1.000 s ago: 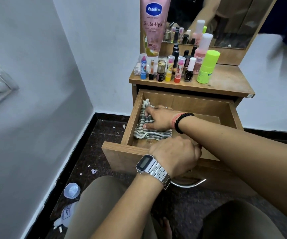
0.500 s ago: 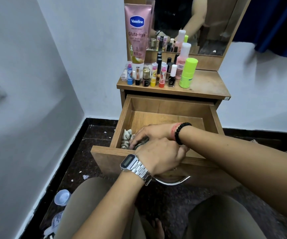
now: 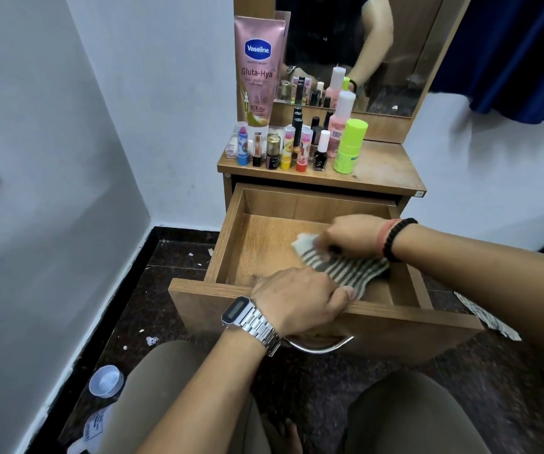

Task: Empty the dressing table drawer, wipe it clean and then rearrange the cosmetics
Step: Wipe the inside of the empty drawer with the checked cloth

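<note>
The wooden drawer (image 3: 231, 224) of the dressing table is pulled open, and its floor holds only a cloth. My right hand (image 3: 352, 235), with a black bead bracelet at the wrist, presses a grey-and-white striped cloth (image 3: 349, 270) against the drawer floor at the right side. My left hand (image 3: 300, 298), with a silver watch, grips the drawer's front edge, thumb inside. Several cosmetics stand in a cluster on the tabletop (image 3: 385, 172): a tall pink Vaseline tube (image 3: 259, 70), lip balms, nail polish bottles, a pink bottle (image 3: 341, 126) and a green bottle (image 3: 349, 145).
A mirror (image 3: 362, 50) rises behind the tabletop. White walls close in on the left and behind. On the dark floor lie a plastic cap (image 3: 106, 381), scraps of paper and a patterned packet (image 3: 489, 316) to the right. My knees are below the drawer.
My right hand has swept the cloth from the drawer's left side, past the front left corner, to the right side. My left hand stays on the front edge.
</note>
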Motion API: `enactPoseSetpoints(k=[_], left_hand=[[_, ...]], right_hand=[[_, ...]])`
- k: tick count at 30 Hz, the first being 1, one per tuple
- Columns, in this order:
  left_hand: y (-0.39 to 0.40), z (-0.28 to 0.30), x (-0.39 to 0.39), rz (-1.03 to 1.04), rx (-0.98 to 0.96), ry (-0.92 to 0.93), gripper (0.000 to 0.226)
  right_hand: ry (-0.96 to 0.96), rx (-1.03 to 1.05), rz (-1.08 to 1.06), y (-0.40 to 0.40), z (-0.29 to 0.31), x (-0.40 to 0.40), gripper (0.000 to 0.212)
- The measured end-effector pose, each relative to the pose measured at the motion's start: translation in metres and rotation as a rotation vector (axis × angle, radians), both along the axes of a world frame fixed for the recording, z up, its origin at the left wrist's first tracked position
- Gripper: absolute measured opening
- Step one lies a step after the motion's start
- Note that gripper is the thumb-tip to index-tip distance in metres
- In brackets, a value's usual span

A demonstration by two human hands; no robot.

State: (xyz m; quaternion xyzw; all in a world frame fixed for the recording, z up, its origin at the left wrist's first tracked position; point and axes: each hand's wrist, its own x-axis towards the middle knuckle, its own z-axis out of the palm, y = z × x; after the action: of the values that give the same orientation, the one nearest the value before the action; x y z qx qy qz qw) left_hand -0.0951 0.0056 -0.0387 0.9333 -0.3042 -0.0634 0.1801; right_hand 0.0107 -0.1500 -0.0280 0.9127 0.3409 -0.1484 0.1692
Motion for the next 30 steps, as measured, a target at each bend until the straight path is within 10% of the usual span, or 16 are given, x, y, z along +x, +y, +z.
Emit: enactPoseSetpoints(k=[10, 20, 30], left_hand=[[-0.003, 0.002, -0.002, 0.017, 0.031, -0.043, 0.048], [-0.002, 0.003, -0.004, 0.011, 0.041, -0.050, 0.045], [0.000, -0.001, -0.004, 0.002, 0.056, -0.070, 0.052]], right_hand=[[0.132, 0.123, -0.553, -0.027, -0.055, 0.002, 0.074], [-0.256, -0.122, -0.462, -0.005, -0.046, 0.000, 0.044], [-0.198, -0.255, -0.521, -0.016, -0.023, -0.004, 0.033]])
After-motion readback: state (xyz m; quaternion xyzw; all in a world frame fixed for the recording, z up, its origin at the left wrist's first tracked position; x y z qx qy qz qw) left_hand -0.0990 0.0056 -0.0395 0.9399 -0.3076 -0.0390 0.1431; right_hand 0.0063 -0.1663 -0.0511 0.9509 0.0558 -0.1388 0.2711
